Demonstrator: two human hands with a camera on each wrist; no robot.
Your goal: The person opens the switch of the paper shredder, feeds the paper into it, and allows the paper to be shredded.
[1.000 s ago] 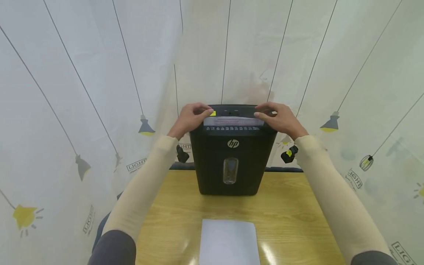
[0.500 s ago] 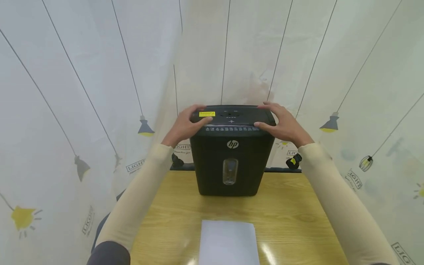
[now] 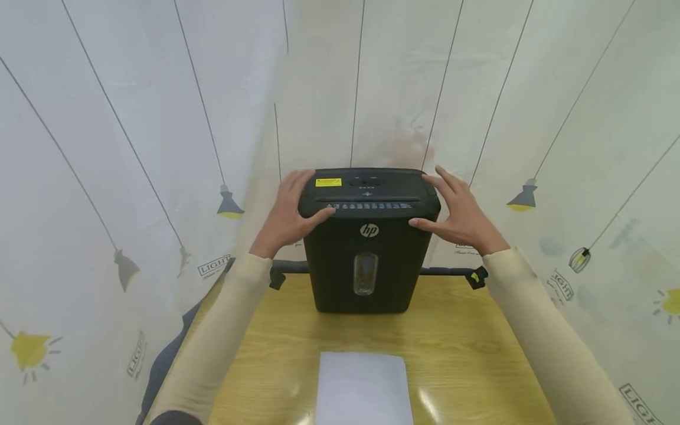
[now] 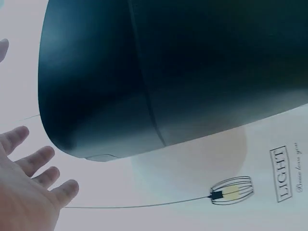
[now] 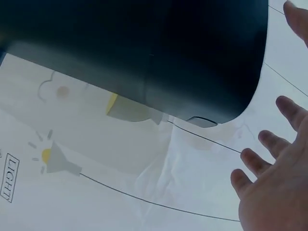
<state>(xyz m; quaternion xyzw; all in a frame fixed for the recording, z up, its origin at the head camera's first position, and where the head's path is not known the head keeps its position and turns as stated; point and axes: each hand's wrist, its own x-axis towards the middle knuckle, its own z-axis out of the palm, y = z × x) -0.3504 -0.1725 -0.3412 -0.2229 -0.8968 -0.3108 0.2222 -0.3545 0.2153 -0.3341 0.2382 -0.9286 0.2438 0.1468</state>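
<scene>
Yellow-brown wood-grain table carries the upright black tapered HP shredder, with white rectangular paper nearer the camera. Shredder's top sits between left hand and right hand, both spread wide, gripping nothing; wrist views show gaps at the fingers.

Shredder behind paper on table.
</scene>
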